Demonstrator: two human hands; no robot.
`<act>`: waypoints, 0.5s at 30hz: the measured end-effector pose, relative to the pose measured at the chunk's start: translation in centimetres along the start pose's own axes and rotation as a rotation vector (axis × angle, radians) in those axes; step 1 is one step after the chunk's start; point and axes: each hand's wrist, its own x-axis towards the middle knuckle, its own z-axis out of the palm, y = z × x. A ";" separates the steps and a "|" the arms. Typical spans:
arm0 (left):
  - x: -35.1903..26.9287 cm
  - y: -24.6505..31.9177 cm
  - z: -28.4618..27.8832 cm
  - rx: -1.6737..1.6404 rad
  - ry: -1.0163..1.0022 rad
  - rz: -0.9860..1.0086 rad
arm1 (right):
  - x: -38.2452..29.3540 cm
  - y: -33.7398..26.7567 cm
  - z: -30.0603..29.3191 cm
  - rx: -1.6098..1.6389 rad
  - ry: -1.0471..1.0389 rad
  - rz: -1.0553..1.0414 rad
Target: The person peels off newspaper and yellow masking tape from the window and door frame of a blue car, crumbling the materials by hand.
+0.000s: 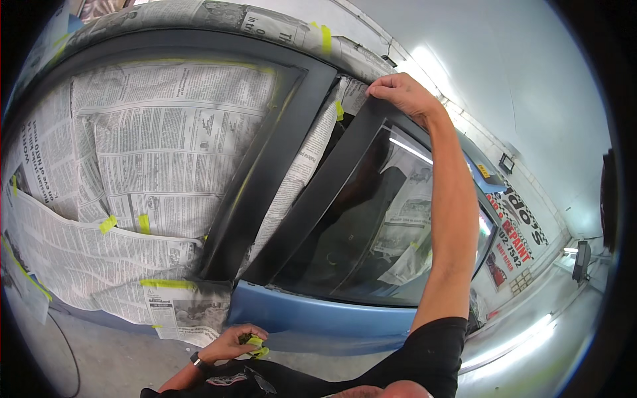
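Note:
A blue car door (323, 316) with a black window frame stands partly open before me. My right hand (404, 97) is at the top corner of this frame, fingers bent over its edge. My left hand (234, 342), with a dark watch on the wrist, is low in front of my body and holds crumpled yellow-green masking tape (256, 343). Newspaper sheets (169, 144) cover the neighbouring window and the panel below it, fixed with yellow-green tape strips (144, 224). A narrow newspaper strip (303, 169) lines the door opening. The door's window glass (358, 234) has no paper on its outside.
More newspaper (278, 30) wraps the car's roof edge. At the right, a printed sign (517, 234) hangs on the wall near a work lamp (581, 261). A dark cable (69, 343) lies on the concrete floor at the lower left.

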 end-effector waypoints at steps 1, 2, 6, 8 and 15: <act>0.0 0.1 0.0 -0.006 0.001 -0.006 | 0.0 -0.1 -0.1 -0.024 -0.019 0.003; 0.0 0.1 0.0 -0.014 0.002 -0.008 | 0.2 0.0 -0.2 -0.030 -0.026 0.006; -0.1 -0.3 -0.2 -0.025 0.010 0.001 | 0.3 0.2 -0.3 -0.056 -0.028 -0.023; -0.3 -0.5 -0.4 -0.014 0.019 0.005 | 0.3 0.1 0.0 -0.068 -0.012 -0.047; -0.3 -0.6 -0.6 -0.033 0.013 -0.005 | -0.3 1.9 0.8 0.055 0.108 -0.054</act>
